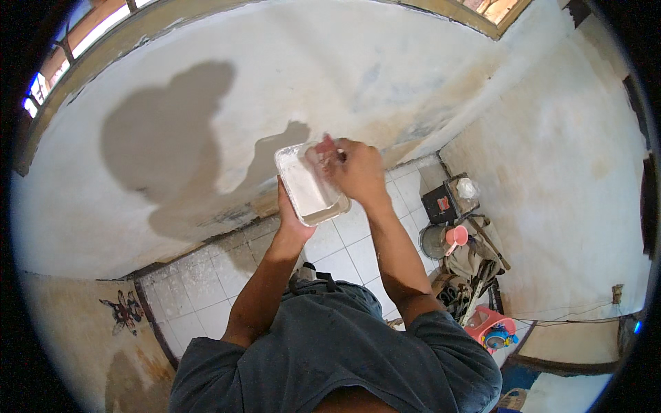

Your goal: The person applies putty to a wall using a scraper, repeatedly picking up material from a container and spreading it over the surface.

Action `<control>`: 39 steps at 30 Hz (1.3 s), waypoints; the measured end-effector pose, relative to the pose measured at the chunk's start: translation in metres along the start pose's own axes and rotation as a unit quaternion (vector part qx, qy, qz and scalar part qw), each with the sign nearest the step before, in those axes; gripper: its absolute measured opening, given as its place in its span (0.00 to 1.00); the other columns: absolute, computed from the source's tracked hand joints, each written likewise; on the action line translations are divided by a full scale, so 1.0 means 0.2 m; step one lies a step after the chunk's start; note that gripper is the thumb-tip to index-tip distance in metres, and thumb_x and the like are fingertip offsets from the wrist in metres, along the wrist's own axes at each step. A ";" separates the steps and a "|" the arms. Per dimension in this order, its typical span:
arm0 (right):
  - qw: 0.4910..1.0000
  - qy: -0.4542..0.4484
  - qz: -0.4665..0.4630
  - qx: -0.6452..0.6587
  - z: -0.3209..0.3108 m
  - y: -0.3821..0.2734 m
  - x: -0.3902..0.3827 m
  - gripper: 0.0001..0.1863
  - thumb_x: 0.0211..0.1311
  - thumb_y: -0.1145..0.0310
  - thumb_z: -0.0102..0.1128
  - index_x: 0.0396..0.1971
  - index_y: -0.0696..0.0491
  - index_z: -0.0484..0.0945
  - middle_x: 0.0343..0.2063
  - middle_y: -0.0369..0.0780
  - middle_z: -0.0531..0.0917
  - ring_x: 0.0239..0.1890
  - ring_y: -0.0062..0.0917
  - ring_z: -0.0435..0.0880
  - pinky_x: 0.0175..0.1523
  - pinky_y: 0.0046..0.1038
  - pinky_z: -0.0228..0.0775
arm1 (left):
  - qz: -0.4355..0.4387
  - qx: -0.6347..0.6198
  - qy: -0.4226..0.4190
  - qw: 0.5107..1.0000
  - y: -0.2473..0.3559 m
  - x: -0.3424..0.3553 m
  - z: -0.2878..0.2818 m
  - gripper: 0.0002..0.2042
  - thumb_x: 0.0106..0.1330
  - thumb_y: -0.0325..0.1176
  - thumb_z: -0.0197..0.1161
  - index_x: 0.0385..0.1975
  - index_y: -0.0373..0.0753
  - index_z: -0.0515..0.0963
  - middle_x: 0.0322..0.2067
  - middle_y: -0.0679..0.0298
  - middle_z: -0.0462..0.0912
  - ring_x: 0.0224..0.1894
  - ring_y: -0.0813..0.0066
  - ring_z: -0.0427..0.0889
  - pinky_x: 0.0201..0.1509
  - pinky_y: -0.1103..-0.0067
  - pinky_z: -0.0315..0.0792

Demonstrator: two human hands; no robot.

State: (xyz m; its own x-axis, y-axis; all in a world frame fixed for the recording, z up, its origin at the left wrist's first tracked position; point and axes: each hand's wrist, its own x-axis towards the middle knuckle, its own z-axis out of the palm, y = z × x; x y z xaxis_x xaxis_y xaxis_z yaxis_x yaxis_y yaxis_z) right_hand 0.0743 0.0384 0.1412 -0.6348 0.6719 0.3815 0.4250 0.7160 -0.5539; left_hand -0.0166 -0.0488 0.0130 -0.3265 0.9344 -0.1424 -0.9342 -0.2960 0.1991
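Observation:
Held in front of me is a shallow white plastic tray (308, 186), rectangular with rounded corners and smeared with white paste. My left hand (295, 215) grips its near left side from below. Over the tray's right edge, my right hand (358, 168) is closed on a reddish flat hand tool (324, 146). Motion blurs the tool, and its lower end is hard to make out against the tray. Beyond both hands rises a stained white wall (275, 76), on which my shadow falls.
White floor tiles (337, 248) lie below. Along the right wall stand a black box (437, 206), a bucket (432, 242) with a pink dipper (457, 236), sacks (482, 251) and a pink plastic stool-like item (485, 320). A wooden window frame (496, 24) runs above.

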 end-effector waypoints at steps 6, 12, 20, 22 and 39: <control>0.999 0.008 0.021 -0.047 0.06 -0.05 -0.04 0.11 0.56 0.64 0.58 0.35 0.53 0.84 0.26 0.51 0.83 0.29 0.48 0.84 0.37 0.44 0.76 | -0.007 0.003 0.059 0.998 0.01 -0.02 0.02 0.28 0.72 0.60 0.39 0.60 0.48 0.70 0.55 0.66 0.77 0.58 0.64 0.74 0.63 0.64 0.68; 0.997 0.021 0.042 -0.063 -0.02 0.01 -0.02 0.08 0.54 0.69 0.61 0.30 0.57 0.81 0.19 0.52 0.80 0.24 0.49 0.81 0.31 0.41 0.73 | -0.006 0.007 0.071 0.997 0.02 -0.02 0.03 0.28 0.71 0.61 0.40 0.60 0.49 0.70 0.56 0.66 0.75 0.58 0.62 0.74 0.63 0.63 0.67; 0.998 0.042 0.031 -0.017 -0.05 0.03 -0.03 0.09 0.55 0.70 0.60 0.35 0.56 0.84 0.20 0.49 0.81 0.22 0.40 0.82 0.30 0.34 0.72 | -0.030 -0.006 0.055 0.998 0.01 -0.02 0.00 0.27 0.71 0.61 0.41 0.59 0.49 0.71 0.53 0.67 0.77 0.55 0.63 0.76 0.61 0.63 0.69; 0.995 0.023 0.085 0.056 -0.09 0.07 -0.03 0.11 0.55 0.70 0.60 0.37 0.55 0.84 0.20 0.46 0.82 0.19 0.33 0.81 0.29 0.30 0.71 | -0.026 0.002 0.056 0.998 0.02 -0.03 0.05 0.27 0.70 0.61 0.42 0.58 0.49 0.72 0.53 0.67 0.78 0.55 0.63 0.76 0.61 0.63 0.70; 0.940 0.094 0.218 0.246 -0.03 0.07 -0.19 0.10 0.56 0.70 0.60 0.32 0.62 0.83 0.20 0.43 0.84 0.23 0.21 0.81 0.31 0.25 0.72 | -0.026 -0.006 0.016 1.000 -0.01 0.04 -0.02 0.29 0.71 0.61 0.39 0.61 0.48 0.69 0.57 0.66 0.75 0.58 0.62 0.74 0.63 0.62 0.67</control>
State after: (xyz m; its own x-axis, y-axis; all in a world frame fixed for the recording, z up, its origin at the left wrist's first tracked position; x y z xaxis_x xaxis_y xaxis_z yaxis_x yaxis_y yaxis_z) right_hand 0.1078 0.0232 0.1234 -0.3248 0.9359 0.1364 0.2391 0.2208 -0.9456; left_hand -0.0179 -0.0418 0.0084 -0.2817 0.9417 -0.1840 -0.9516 -0.2496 0.1795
